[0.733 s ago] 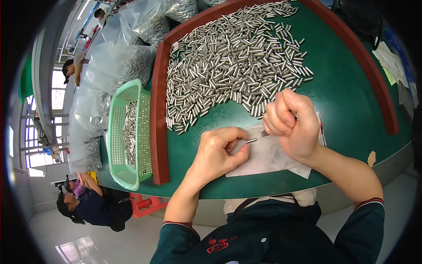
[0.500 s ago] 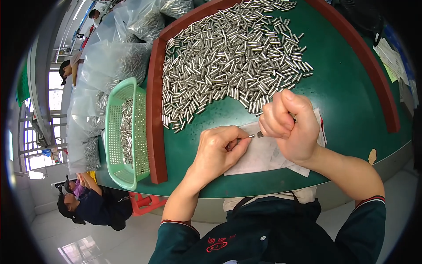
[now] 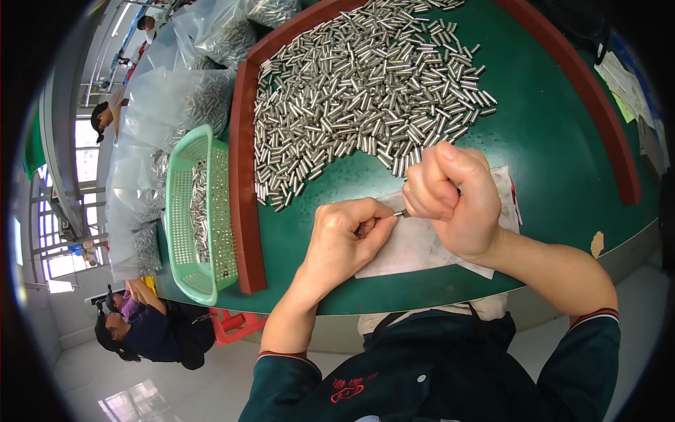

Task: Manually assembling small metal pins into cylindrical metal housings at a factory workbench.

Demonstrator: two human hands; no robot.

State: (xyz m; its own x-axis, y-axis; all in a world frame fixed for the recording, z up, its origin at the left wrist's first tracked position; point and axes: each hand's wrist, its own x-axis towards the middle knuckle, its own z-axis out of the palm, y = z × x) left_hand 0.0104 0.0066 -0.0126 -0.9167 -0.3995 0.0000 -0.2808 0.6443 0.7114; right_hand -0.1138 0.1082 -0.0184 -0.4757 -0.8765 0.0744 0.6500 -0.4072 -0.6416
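Note:
My left hand is closed in a pinch, with a small metal pin poking out past the thumb and fingertip. Facing it, my right hand forms a fist around a dark metal-tipped tool, most of it hidden in the palm. The tool's end and the pin meet or nearly meet between my hands. Beneath them a stained white cloth lies on the green tabletop. Just beyond my hands spreads a large heap of short, shiny metal pins.
A dark red wooden rail borders the heap at left; another rail curves along the right. Left of it sits a light green basket of pins, beside clear bags of metal parts. Other people sit far left.
My right hand has moved slightly left, bringing the tool's end up to the pin in my left hand. The gap between them has closed. The whole view has shifted slightly.

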